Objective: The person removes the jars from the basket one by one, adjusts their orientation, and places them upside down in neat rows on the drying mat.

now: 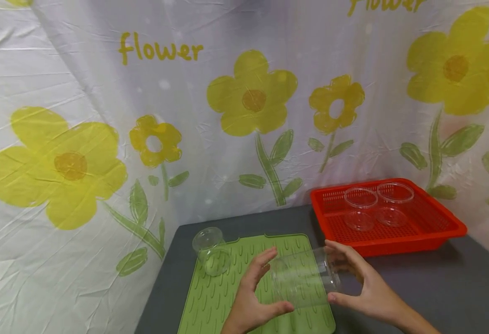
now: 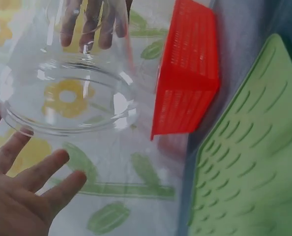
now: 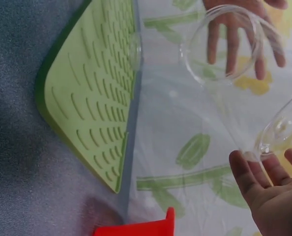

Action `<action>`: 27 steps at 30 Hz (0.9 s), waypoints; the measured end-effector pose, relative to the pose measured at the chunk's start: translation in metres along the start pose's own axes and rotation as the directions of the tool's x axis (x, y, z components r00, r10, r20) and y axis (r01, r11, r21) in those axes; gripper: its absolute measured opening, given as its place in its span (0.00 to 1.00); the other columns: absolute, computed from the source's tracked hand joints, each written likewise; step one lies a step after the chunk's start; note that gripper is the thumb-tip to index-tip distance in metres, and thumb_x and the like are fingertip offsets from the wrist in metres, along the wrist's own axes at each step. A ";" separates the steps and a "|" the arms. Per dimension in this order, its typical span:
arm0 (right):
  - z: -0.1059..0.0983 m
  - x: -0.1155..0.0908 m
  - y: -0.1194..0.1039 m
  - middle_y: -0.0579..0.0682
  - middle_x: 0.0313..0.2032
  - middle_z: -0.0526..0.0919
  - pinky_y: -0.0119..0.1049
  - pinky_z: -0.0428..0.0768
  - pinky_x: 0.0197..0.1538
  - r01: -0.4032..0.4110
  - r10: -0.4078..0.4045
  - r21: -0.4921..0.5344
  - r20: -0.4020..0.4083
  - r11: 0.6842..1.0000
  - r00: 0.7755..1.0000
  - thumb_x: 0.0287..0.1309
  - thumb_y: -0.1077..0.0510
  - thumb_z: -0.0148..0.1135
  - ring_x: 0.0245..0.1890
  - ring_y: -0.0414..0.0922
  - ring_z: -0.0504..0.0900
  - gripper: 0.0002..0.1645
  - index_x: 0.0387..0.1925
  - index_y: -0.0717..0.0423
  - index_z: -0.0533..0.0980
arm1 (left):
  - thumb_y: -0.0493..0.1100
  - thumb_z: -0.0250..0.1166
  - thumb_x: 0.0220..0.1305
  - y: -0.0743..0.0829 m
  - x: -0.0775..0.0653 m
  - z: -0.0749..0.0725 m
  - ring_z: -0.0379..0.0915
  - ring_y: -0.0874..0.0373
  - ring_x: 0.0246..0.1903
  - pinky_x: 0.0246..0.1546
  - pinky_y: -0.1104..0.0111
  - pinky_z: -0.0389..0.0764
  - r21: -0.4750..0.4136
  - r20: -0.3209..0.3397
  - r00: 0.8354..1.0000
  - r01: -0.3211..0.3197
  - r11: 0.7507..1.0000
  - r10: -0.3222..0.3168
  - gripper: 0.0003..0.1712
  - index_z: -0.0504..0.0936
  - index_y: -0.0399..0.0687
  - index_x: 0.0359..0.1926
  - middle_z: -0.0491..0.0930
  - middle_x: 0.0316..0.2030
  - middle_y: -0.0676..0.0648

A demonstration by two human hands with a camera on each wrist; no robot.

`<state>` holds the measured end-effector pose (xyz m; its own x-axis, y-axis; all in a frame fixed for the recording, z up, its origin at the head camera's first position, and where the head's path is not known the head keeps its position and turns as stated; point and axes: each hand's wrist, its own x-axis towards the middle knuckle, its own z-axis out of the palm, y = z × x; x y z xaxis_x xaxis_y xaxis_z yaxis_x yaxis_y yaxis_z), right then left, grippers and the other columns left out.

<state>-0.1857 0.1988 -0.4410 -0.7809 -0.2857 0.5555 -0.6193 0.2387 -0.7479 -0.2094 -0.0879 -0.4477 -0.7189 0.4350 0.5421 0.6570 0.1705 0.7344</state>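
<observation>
A clear cup (image 1: pixel 305 278) lies on its side in the air over the green mat (image 1: pixel 194 306), held between my two hands. My left hand (image 1: pixel 253 294) holds its left end, thumb below and fingers above. My right hand (image 1: pixel 363 283) grips the right end, fingertips and thumb at the rim. Through the clear wall in the left wrist view, fingers at the far end show. Another clear cup (image 1: pixel 211 253) stands on the far left corner of the mat.
Behind my right hand, a red plastic basket (image 1: pixel 395 246) holds two clear cups (image 1: pixel 360 208). Mat and basket rest on a dark grey table (image 1: pixel 415 283). A white curtain (image 1: pixel 194 167) printed with yellow flowers hangs along the table's back and left side.
</observation>
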 end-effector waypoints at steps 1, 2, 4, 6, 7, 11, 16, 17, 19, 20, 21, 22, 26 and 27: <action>0.001 0.000 0.000 0.44 0.65 0.73 0.27 0.80 0.56 -0.004 0.004 -0.017 -0.004 1.000 1.000 0.46 0.66 0.80 0.58 0.35 0.77 0.58 0.76 0.50 0.59 | 0.50 0.82 0.50 0.002 0.001 0.001 0.64 0.51 0.73 0.65 0.50 0.77 0.083 0.003 1.000 -0.025 0.996 0.025 0.55 0.63 0.58 0.76 0.63 0.76 0.51; 0.002 -0.001 0.000 0.42 0.64 0.73 0.28 0.80 0.56 -0.001 0.001 -0.043 -0.008 0.999 1.000 0.45 0.65 0.81 0.58 0.35 0.77 0.59 0.76 0.49 0.60 | 0.52 0.83 0.48 0.004 0.002 0.001 0.64 0.52 0.73 0.64 0.50 0.77 0.160 0.010 0.999 -0.052 0.986 0.051 0.57 0.63 0.59 0.76 0.63 0.76 0.52; 0.003 -0.001 0.001 0.41 0.64 0.73 0.28 0.81 0.55 0.010 -0.012 -0.102 -0.017 0.995 1.000 0.44 0.62 0.83 0.58 0.35 0.76 0.60 0.76 0.49 0.60 | 0.56 0.84 0.45 0.008 0.004 0.003 0.64 0.53 0.73 0.62 0.51 0.79 0.288 0.035 0.995 -0.104 0.952 0.098 0.60 0.62 0.61 0.77 0.62 0.76 0.53; 0.006 -0.001 0.000 0.41 0.63 0.73 0.29 0.81 0.54 0.017 -0.021 -0.144 -0.020 0.989 1.000 0.42 0.59 0.85 0.58 0.34 0.76 0.60 0.76 0.47 0.61 | 0.58 0.85 0.43 0.011 0.006 0.005 0.64 0.52 0.73 0.61 0.51 0.80 0.350 0.067 0.988 -0.157 0.924 0.143 0.62 0.61 0.60 0.77 0.62 0.76 0.52; 0.007 -0.001 0.000 0.42 0.63 0.74 0.29 0.81 0.53 0.029 -0.033 -0.163 -0.021 0.986 0.999 0.41 0.58 0.85 0.58 0.34 0.76 0.61 0.75 0.48 0.61 | 0.59 0.85 0.43 0.011 0.008 0.007 0.64 0.51 0.72 0.60 0.52 0.81 0.376 0.083 0.982 -0.188 0.907 0.169 0.62 0.61 0.59 0.77 0.62 0.76 0.51; 0.010 0.000 0.000 0.43 0.61 0.75 0.29 0.81 0.51 0.048 -0.052 -0.205 -0.016 0.978 0.999 0.40 0.54 0.86 0.57 0.32 0.75 0.62 0.75 0.47 0.62 | 0.62 0.84 0.42 0.012 0.011 0.013 0.65 0.52 0.72 0.61 0.54 0.81 0.424 0.135 0.970 -0.242 0.873 0.204 0.64 0.60 0.60 0.77 0.61 0.76 0.52; 0.013 0.001 -0.001 0.44 0.60 0.76 0.30 0.81 0.50 0.078 -0.084 -0.234 -0.013 0.969 0.996 0.39 0.51 0.87 0.55 0.33 0.75 0.62 0.75 0.48 0.63 | 0.61 0.84 0.41 0.011 0.011 0.018 0.67 0.52 0.71 0.61 0.57 0.81 0.443 0.160 0.956 -0.293 0.847 0.247 0.65 0.60 0.56 0.78 0.64 0.75 0.50; 0.013 0.002 -0.001 0.44 0.60 0.76 0.30 0.81 0.49 0.085 -0.091 -0.240 -0.014 0.967 0.996 0.39 0.50 0.87 0.55 0.33 0.75 0.62 0.75 0.48 0.63 | 0.61 0.85 0.41 0.011 0.011 0.019 0.67 0.52 0.71 0.61 0.57 0.81 0.443 0.160 0.955 -0.297 0.846 0.251 0.65 0.61 0.56 0.77 0.65 0.75 0.50; 0.013 0.002 -0.003 0.45 0.60 0.76 0.30 0.80 0.49 0.100 -0.108 -0.253 -0.017 0.962 0.994 0.38 0.50 0.87 0.54 0.35 0.75 0.62 0.74 0.48 0.63 | 0.61 0.85 0.41 0.010 0.011 0.020 0.68 0.52 0.71 0.61 0.58 0.81 0.447 0.160 0.955 -0.297 0.844 0.251 0.65 0.61 0.55 0.77 0.65 0.74 0.50; 0.013 0.003 -0.004 0.44 0.59 0.76 0.30 0.80 0.49 0.102 -0.111 -0.262 -0.018 0.960 0.994 0.38 0.49 0.87 0.54 0.35 0.76 0.62 0.74 0.48 0.64 | 0.60 0.85 0.40 0.010 0.011 0.020 0.68 0.52 0.71 0.61 0.58 0.81 0.451 0.160 0.954 -0.299 0.841 0.254 0.65 0.61 0.55 0.77 0.66 0.74 0.50; 0.014 0.003 -0.005 0.45 0.59 0.76 0.30 0.80 0.49 0.104 -0.113 -0.271 -0.019 0.957 0.993 0.38 0.48 0.87 0.53 0.36 0.76 0.62 0.74 0.48 0.64 | 0.60 0.85 0.40 0.009 0.011 0.021 0.68 0.52 0.71 0.61 0.58 0.81 0.454 0.158 0.954 -0.298 0.840 0.253 0.65 0.62 0.54 0.77 0.66 0.74 0.50; 0.014 0.003 -0.006 0.45 0.59 0.76 0.30 0.80 0.49 0.098 -0.107 -0.282 -0.017 0.954 0.994 0.38 0.47 0.87 0.52 0.36 0.76 0.62 0.74 0.48 0.64 | 0.60 0.86 0.39 0.009 0.011 0.021 0.68 0.52 0.71 0.62 0.57 0.81 0.459 0.158 0.955 -0.296 0.838 0.250 0.65 0.62 0.54 0.77 0.66 0.74 0.51; 0.016 0.005 -0.011 0.42 0.59 0.75 0.31 0.79 0.48 0.078 -0.086 -0.327 -0.010 0.942 0.996 0.39 0.43 0.86 0.48 0.36 0.75 0.62 0.75 0.45 0.63 | 0.58 0.86 0.39 0.007 0.011 0.022 0.70 0.52 0.69 0.62 0.58 0.81 0.473 0.152 0.956 -0.293 0.831 0.250 0.64 0.62 0.55 0.77 0.68 0.73 0.51; 0.016 0.005 -0.011 0.41 0.59 0.74 0.31 0.79 0.47 0.071 -0.079 -0.337 -0.009 0.939 0.997 0.39 0.42 0.86 0.47 0.36 0.74 0.62 0.75 0.44 0.63 | 0.57 0.86 0.40 0.006 0.010 0.023 0.70 0.52 0.69 0.62 0.58 0.81 0.472 0.151 0.958 -0.287 0.834 0.244 0.64 0.62 0.56 0.77 0.68 0.72 0.51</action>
<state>-0.1811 0.1793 -0.4356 -0.7305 -0.2955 0.6157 -0.6643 0.5164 -0.5403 -0.2075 -0.0622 -0.4466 -0.4939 0.5917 0.6372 0.8611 0.4347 0.2638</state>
